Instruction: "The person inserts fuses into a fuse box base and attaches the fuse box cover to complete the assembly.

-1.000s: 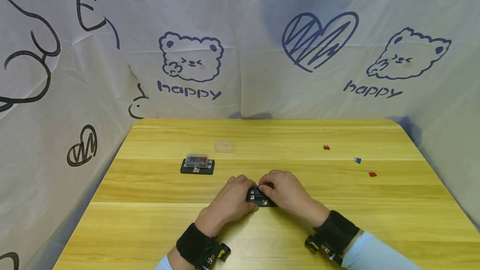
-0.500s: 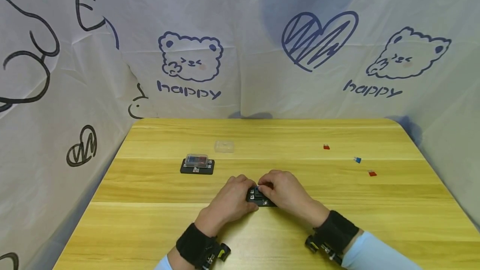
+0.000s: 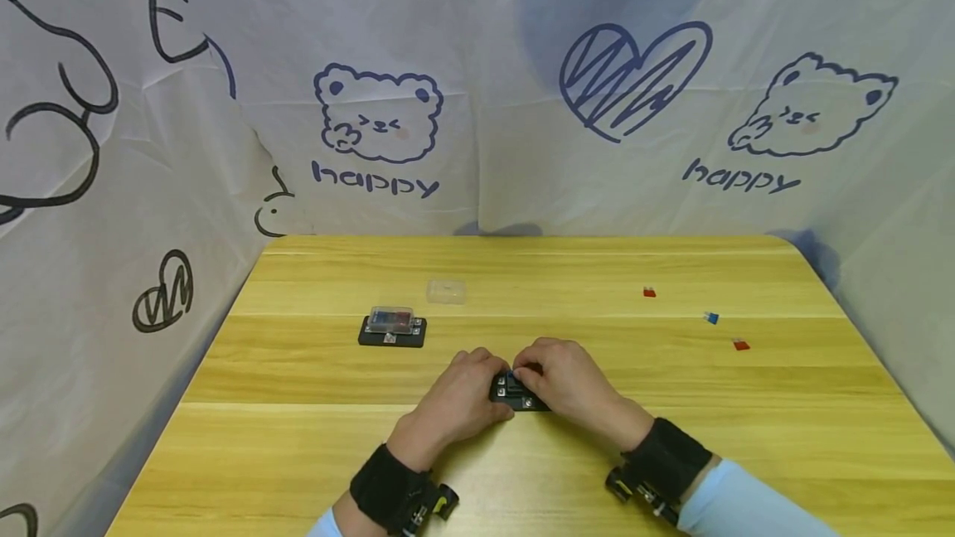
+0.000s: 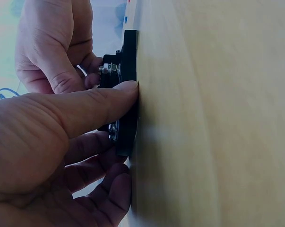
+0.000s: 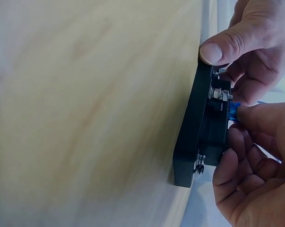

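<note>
We grip the black block with our left hand at nine o'clock, apparently steadying it; our right hand, at two, pinches the blue fuse (nearly closed).

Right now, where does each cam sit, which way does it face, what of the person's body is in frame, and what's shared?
Head: on the head, facing forward and down at the table and drawn-on sheet; left hand, right hand, wrist straps and sleeves show.
Left wrist: on that wrist, facing the black base; tabletop fills the right; both hands show.
Right wrist: on that wrist, facing base and blue piece; tabletop fills the left; both hands show.
Shared by both wrist views: black base, both hands, tabletop.
</note>
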`<state>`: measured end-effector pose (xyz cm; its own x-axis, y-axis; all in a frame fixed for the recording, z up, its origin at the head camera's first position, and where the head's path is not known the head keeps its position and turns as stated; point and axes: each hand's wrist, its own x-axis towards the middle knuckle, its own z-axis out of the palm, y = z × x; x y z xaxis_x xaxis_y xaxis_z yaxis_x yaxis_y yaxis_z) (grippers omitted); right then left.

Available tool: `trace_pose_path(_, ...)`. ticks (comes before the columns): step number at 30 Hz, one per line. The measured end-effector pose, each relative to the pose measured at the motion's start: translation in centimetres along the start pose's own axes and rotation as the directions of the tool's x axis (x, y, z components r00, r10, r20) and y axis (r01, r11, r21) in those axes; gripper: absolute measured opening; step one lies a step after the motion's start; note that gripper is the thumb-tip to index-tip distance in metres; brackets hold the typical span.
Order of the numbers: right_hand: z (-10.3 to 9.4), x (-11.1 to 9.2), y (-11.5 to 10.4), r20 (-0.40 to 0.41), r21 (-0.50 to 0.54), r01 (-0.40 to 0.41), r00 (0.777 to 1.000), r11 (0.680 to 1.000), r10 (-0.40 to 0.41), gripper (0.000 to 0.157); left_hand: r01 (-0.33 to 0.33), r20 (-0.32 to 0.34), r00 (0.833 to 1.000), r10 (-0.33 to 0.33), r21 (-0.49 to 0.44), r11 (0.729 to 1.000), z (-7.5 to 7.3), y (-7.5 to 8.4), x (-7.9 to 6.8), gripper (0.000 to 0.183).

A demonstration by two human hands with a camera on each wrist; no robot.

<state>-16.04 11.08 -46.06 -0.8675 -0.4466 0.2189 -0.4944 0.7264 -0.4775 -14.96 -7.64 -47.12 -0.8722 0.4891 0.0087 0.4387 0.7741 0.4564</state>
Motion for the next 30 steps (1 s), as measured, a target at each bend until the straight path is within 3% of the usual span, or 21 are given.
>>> trace_pose_path(30,0.03,0.10,0.30,0.054,-0.072,0.081,0.996,0.994,-0.077,0.006,-0.024,-0.012,1.000,0.023,-0.017,1.000,0.05,-0.08,-0.11,0.046)
